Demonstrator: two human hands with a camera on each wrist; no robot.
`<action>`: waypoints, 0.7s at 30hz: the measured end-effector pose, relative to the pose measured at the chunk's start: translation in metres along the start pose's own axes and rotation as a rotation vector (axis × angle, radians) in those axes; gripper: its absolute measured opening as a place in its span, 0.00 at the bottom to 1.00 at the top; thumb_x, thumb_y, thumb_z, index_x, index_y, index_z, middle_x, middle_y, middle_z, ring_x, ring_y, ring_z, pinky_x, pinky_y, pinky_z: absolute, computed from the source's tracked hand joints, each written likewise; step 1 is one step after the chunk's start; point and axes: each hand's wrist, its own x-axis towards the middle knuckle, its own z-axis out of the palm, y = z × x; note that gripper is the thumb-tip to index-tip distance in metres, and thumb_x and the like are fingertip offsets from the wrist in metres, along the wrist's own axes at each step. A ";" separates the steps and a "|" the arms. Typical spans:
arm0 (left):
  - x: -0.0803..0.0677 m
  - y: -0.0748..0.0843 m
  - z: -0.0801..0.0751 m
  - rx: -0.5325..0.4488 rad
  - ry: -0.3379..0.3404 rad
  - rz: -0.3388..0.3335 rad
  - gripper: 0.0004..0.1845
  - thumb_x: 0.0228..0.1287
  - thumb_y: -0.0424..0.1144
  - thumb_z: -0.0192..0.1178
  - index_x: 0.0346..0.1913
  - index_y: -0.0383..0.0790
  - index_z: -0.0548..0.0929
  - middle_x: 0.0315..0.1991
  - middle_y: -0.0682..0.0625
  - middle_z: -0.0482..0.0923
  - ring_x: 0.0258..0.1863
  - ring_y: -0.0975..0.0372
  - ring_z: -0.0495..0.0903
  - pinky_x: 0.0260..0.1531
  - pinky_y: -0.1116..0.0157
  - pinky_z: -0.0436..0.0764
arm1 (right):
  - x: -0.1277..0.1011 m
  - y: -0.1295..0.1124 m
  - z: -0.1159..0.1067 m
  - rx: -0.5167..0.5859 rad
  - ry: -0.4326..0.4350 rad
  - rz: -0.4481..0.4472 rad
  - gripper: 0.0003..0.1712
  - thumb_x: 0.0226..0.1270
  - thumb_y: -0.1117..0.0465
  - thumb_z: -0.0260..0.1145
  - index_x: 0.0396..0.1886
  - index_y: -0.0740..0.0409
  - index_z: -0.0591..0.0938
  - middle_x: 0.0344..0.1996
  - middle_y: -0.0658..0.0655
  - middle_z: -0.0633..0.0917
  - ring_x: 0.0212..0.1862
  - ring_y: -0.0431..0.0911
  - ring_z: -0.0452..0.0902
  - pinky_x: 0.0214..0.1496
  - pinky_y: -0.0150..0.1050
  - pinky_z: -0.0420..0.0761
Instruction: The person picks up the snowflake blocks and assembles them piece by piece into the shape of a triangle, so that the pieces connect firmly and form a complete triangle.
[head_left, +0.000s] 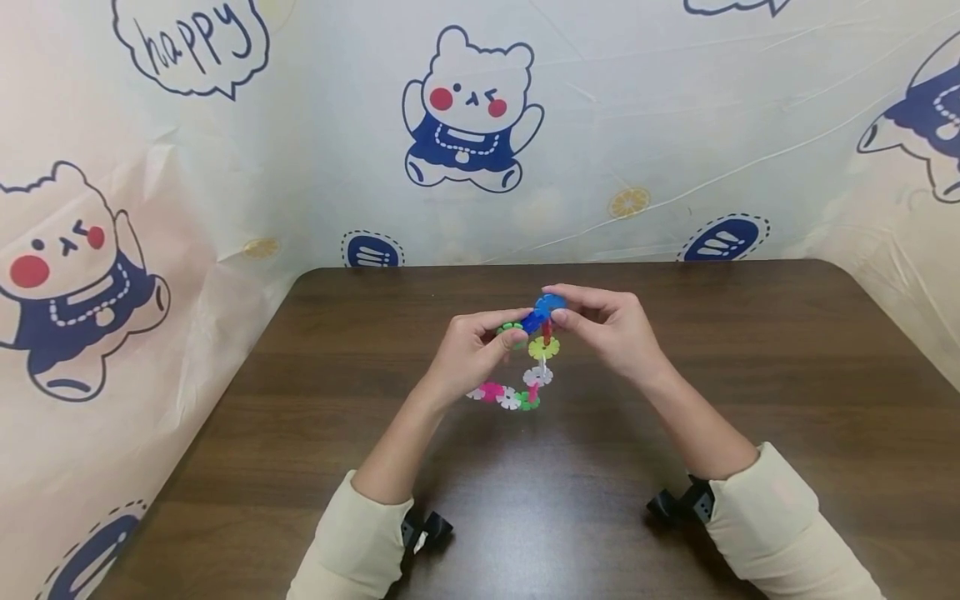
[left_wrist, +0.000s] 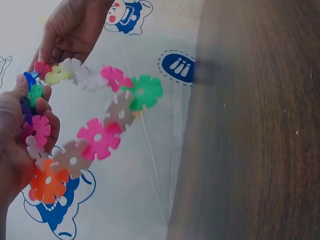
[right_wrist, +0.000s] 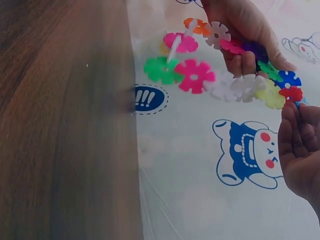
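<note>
Both hands hold up a loop of notched plastic snowflake discs, slotted into one another, over the table. My left hand (head_left: 459, 354) grips the chain near a dark blue disc (head_left: 533, 322) and a green disc (left_wrist: 36, 95). Between thumb and fingers, my right hand (head_left: 621, 329) pinches a lighter blue disc (head_left: 553, 303), which meets the dark blue one. From there hang a red disc (right_wrist: 291, 94), a yellow disc (head_left: 543, 347) and white ones. Lower in the loop are a large green disc (left_wrist: 147, 92), a pink disc (left_wrist: 99, 138) and an orange disc (left_wrist: 48, 181).
Beneath the hands lies a dark brown wooden table (head_left: 300, 467). A pale printed sheet (head_left: 315, 167) with cartoon bears hangs behind its far edge and along the sides. Black wrist cameras sit at both cuffs, close over the tabletop.
</note>
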 end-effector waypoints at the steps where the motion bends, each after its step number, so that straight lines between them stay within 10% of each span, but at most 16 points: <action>1: 0.000 0.000 0.000 -0.005 0.000 -0.001 0.16 0.63 0.33 0.60 0.52 0.30 0.81 0.24 0.45 0.78 0.21 0.44 0.73 0.22 0.69 0.74 | 0.000 0.000 0.000 0.006 -0.005 0.003 0.19 0.62 0.69 0.65 0.53 0.68 0.79 0.43 0.63 0.84 0.39 0.48 0.82 0.43 0.35 0.81; 21: 0.000 -0.002 0.002 -0.087 0.030 -0.075 0.19 0.64 0.38 0.58 0.54 0.31 0.80 0.21 0.49 0.76 0.21 0.50 0.75 0.19 0.69 0.73 | 0.002 0.003 -0.004 -0.030 -0.059 0.074 0.20 0.64 0.65 0.64 0.55 0.69 0.78 0.43 0.64 0.84 0.39 0.49 0.82 0.44 0.38 0.81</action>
